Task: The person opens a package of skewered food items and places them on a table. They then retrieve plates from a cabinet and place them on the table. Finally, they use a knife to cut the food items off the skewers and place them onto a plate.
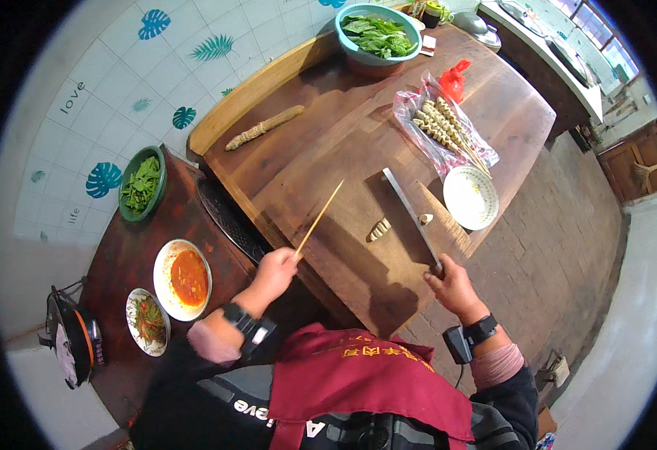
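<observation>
My left hand (pixel 277 272) grips the lower end of a thin wooden stick (pixel 320 218), which looks like a skewer and points up over the wooden table. In my right hand (pixel 453 286) is the handle of a knife (pixel 410 216), its long blade seen nearly edge-on and casting a dark shadow. Left of the blade lies a short, pale food piece with slanting cuts (pixel 379 230). A small cut-off chunk (pixel 426 219) rests just right of the blade. Farther back sit several skewered spiral-cut pieces (pixel 441 124) on a clear plastic bag (pixel 406 108).
A patterned white bowl (pixel 471 198) stands near the table's right edge. A long pale roll (pixel 265 127) lies at the back left. Behind are a blue basin of greens (pixel 378 34) and a red bag (pixel 454 81). Left, a lower surface holds a green basin (pixel 143 184) and a sauce bowl (pixel 182 280).
</observation>
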Action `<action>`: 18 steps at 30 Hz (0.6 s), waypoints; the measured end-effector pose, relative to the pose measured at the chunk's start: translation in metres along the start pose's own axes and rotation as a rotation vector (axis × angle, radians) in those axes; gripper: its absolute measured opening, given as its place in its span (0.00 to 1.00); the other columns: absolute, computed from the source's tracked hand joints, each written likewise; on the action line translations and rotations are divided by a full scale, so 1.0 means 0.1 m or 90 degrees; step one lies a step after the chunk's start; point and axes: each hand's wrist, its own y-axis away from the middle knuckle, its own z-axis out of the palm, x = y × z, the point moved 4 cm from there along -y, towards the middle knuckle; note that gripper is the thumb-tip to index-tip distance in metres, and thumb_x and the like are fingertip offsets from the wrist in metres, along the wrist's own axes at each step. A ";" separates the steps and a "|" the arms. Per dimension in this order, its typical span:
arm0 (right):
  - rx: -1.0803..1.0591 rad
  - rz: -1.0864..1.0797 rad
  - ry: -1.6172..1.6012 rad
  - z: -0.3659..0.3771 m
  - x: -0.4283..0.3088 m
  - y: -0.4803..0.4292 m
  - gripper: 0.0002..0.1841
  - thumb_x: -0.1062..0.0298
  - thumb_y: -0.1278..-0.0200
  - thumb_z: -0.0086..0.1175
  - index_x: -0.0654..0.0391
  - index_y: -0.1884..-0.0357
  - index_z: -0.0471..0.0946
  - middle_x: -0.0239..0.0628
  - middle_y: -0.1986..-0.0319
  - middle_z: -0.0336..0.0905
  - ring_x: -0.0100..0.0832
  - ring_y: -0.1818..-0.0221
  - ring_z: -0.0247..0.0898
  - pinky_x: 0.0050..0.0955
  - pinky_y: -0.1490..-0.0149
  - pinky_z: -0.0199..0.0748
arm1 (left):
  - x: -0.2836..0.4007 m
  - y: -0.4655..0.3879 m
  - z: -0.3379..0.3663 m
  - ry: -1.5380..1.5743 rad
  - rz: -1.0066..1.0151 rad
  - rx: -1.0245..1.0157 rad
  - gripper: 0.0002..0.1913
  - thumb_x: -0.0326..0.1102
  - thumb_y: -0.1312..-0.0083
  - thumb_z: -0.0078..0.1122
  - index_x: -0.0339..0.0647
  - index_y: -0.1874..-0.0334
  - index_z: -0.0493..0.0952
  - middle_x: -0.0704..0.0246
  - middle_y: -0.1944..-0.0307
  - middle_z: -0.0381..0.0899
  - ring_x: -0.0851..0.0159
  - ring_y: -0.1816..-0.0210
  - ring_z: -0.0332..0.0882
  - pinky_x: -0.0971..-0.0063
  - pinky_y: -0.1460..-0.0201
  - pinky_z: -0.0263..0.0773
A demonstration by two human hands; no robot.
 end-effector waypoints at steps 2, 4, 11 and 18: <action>0.059 0.012 0.031 -0.10 0.05 0.01 0.16 0.66 0.41 0.60 0.62 0.57 0.70 0.49 0.74 0.74 0.47 0.70 0.73 0.38 0.62 0.72 | 0.04 -0.35 0.30 0.025 0.008 0.000 0.10 0.34 0.31 0.53 0.34 0.60 0.80 0.66 0.77 0.78 0.68 0.73 0.75 0.72 0.69 0.71; 0.095 0.062 0.039 -0.19 0.12 0.05 0.15 0.66 0.40 0.59 0.62 0.55 0.70 0.47 0.75 0.74 0.42 0.74 0.73 0.36 0.66 0.72 | 0.23 -0.66 0.53 -0.160 0.182 0.083 0.09 0.30 0.33 0.53 0.32 0.57 0.79 0.60 0.73 0.81 0.60 0.71 0.78 0.69 0.64 0.74; 0.030 0.209 -0.073 -0.23 0.29 0.40 0.15 0.67 0.38 0.59 0.62 0.55 0.70 0.38 0.75 0.73 0.26 0.80 0.69 0.27 0.74 0.70 | 0.87 -0.89 1.22 -0.384 0.411 0.074 0.23 0.37 0.44 0.64 0.44 0.45 0.72 0.60 0.48 0.73 0.49 0.43 0.68 0.56 0.42 0.66; 0.077 0.228 -0.093 -0.26 0.49 0.49 0.16 0.67 0.38 0.58 0.60 0.51 0.71 0.36 0.76 0.74 0.27 0.79 0.68 0.29 0.73 0.70 | 1.02 -1.09 1.68 -0.477 0.279 -0.028 0.18 0.38 0.43 0.64 0.40 0.53 0.73 0.56 0.55 0.76 0.46 0.50 0.74 0.54 0.47 0.71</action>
